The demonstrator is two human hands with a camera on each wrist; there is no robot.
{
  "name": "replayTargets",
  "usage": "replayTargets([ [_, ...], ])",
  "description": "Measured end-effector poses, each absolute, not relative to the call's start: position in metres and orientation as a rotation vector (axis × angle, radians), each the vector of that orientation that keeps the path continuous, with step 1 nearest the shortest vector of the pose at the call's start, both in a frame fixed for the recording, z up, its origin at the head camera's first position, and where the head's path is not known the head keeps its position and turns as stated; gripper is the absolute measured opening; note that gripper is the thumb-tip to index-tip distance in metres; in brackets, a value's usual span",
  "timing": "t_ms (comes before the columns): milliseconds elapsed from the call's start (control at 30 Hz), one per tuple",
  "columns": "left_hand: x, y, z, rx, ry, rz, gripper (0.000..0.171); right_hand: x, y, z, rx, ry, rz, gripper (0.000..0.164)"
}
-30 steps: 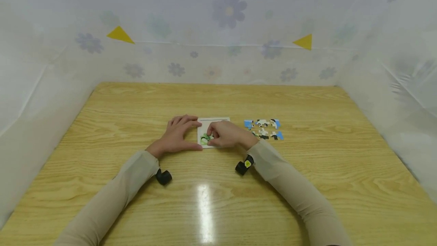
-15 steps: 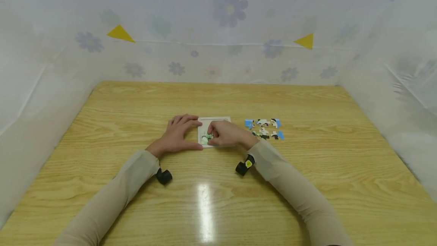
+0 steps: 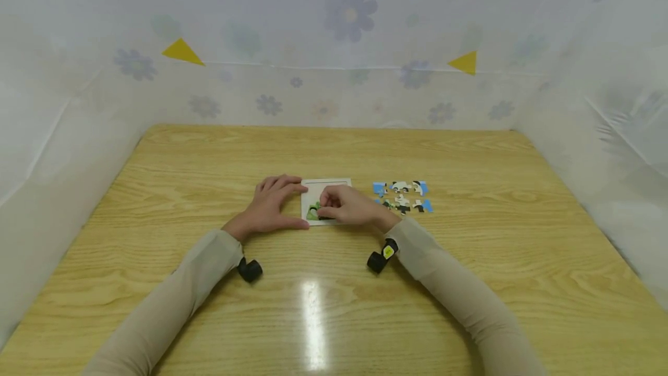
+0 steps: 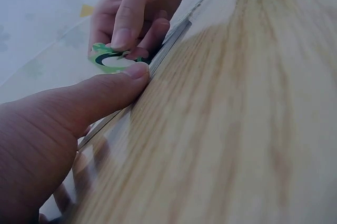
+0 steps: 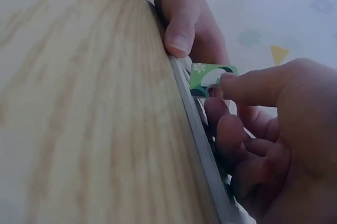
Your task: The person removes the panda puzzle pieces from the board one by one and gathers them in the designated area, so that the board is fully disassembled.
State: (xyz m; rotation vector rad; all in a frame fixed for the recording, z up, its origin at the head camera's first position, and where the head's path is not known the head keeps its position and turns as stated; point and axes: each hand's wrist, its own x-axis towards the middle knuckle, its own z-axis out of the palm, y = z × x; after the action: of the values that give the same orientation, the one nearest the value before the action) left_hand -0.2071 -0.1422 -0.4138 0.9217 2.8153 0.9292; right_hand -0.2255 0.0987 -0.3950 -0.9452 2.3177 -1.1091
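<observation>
In the head view my left hand [image 3: 267, 208] rests spread at the left side of a white puzzle tray [image 3: 326, 181], its thumb along the front left corner. My right hand [image 3: 352, 206] is over the tray, thumb and index finger pinching a green jigsaw piece [image 3: 313, 212] with a white and dark picture. The right wrist view shows this piece [image 5: 202, 80] tilted up above the tray's edge [image 5: 197, 129]. Close by it in the left wrist view is my left thumb [image 4: 105, 95]. My right hand hides much of the tray's inside.
Right of the tray lie several loose jigsaw pieces [image 3: 402, 188] with panda and blue parts, set out in two rows. The wooden table [image 3: 334, 152] runs back to a flowered white curtain [image 3: 349, 97], with more white sheeting at both sides.
My right wrist has shifted slightly right and toward me, with the fingers still at the green piece. The piece's tilt has changed, and it shows greener now. My left hand has stayed put.
</observation>
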Motion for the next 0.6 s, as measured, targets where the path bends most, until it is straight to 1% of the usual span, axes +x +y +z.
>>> replayTargets([
  [267, -0.209, -0.143, -0.415, 0.922, 2.805, 0.931, 0.074, -0.228, 0.104, -0.391, -0.806, 2.126, -1.283, 0.009],
  [433, -0.209, -0.143, -0.416, 0.914, 2.828, 0.926, 0.074, -0.227, 0.112, -0.384, -0.795, 2.090, -1.309, 0.009],
  [600, -0.208, -0.140, -0.416, 0.912, 2.827, 0.922, 0.075, -0.223, 0.130, -0.385, -0.776, 2.103, -1.366, 0.008],
])
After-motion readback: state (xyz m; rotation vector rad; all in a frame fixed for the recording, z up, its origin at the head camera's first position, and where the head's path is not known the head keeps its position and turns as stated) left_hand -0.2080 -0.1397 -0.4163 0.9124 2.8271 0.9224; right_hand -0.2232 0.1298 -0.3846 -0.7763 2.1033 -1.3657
